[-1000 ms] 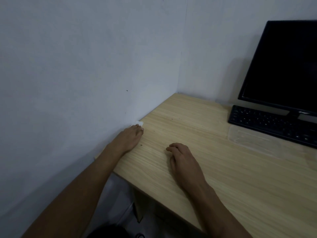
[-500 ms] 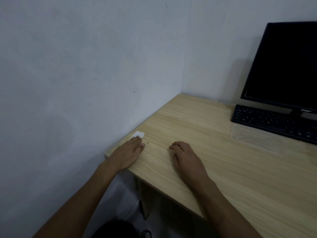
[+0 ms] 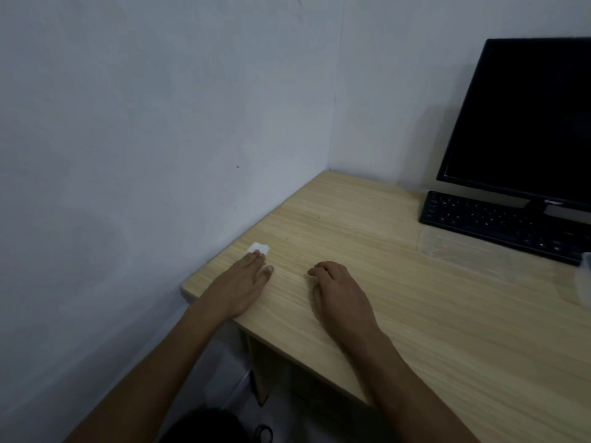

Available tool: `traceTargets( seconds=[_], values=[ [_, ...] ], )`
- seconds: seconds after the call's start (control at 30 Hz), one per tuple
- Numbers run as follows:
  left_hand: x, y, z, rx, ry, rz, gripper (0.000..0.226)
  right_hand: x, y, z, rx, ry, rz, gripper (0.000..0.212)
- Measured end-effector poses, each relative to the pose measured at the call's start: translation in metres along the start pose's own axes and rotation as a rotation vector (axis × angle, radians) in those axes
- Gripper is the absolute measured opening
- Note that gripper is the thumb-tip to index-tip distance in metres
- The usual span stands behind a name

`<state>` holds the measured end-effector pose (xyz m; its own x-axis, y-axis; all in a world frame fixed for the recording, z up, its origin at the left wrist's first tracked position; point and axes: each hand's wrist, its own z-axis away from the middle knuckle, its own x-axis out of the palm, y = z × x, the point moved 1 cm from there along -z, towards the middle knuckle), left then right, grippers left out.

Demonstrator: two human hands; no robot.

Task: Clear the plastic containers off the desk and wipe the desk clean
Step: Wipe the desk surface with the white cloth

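White tissue (image 3: 259, 248) now shows more beyond flat left hand (image 3: 243, 284) fingertips pressing it near the desk (image 3: 415, 314) left edge, right hand (image 3: 339, 289) loosely curled beside, clear container (image 3: 447, 244) fronting keyboard (image 3: 499, 222).

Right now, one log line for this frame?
phase: wiping | left hand: flat fingers pressing white wipe on desk | right hand: resting, curled, empty | clear container: not yet removed
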<state>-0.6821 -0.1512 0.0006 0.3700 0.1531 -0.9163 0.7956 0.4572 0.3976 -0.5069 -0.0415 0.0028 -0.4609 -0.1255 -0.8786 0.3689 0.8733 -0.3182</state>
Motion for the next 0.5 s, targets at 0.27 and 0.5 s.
traceTargets(
  seconds=[0.27,0.5],
  values=[
    [-0.018,-0.012,-0.064,-0.122,0.010,0.049,0.059,0.005,0.002,-0.003,0.005,-0.010,0.014,0.034],
    [-0.013,0.021,-0.064,0.009,-0.090,0.050,0.055,0.002,0.004,-0.006,0.064,-0.005,0.025,0.034]
  ],
)
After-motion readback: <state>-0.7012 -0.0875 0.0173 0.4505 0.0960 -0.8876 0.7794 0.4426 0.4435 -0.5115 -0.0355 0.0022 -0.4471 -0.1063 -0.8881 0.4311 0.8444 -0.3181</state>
